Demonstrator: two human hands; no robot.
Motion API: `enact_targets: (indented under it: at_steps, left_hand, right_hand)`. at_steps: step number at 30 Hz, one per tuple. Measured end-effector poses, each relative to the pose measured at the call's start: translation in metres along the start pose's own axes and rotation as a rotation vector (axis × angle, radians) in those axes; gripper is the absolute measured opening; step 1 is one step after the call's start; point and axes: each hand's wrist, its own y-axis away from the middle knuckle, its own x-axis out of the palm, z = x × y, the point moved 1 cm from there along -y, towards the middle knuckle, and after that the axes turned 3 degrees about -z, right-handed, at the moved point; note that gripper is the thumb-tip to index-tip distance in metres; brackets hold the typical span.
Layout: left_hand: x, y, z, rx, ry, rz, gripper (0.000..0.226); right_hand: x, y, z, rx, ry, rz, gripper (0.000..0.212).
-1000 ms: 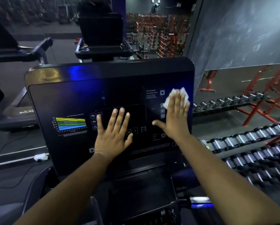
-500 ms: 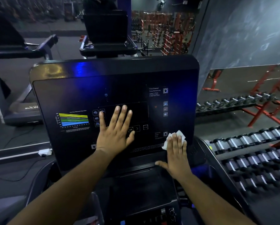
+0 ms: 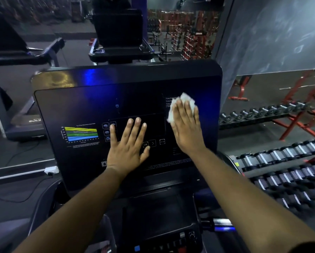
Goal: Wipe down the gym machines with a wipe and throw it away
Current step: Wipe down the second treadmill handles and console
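The right hand, fingers flat on the wipe, has moved back up the console; the left hand stays spread, so wiping continues.

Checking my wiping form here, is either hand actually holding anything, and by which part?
Nothing is gripped. The right hand presses the white wipe flat against the console under straight fingers; the left hand rests bare.

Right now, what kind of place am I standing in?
A gym, most likely. You face a glossy black cardio machine console with a coloured heart-rate chart, racks of chrome-handled black dumbbells run along the right, and red steel weight racks stand in the background.
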Motion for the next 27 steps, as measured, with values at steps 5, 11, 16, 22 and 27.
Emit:
enact_targets:
  at_steps: [5,11,16,22,27]
  left_hand:
    - [0.001,0.000,-0.001,0.000,-0.004,-0.006,0.079]
    - [0.003,0.000,-0.001,0.000,-0.009,-0.019,0.080]
    - [0.001,0.001,-0.002,-0.003,-0.021,-0.012,0.081]
    - [-0.003,0.001,0.001,-0.002,-0.012,-0.024,0.081]
    - [-0.005,0.013,0.010,0.048,0.039,-0.003,0.083]
  right_hand:
    - [0.033,0.133,0.001,-0.065,0.052,0.149,0.065]
    - [0.024,0.087,-0.008,-0.171,0.180,0.193,0.086]
    - [-0.012,-0.042,0.008,-0.036,0.186,0.105,0.114]
    - [0.009,0.017,0.025,-0.127,0.187,0.132,0.093]
    - [0.035,0.126,0.012,-0.572,0.311,0.281,0.078]
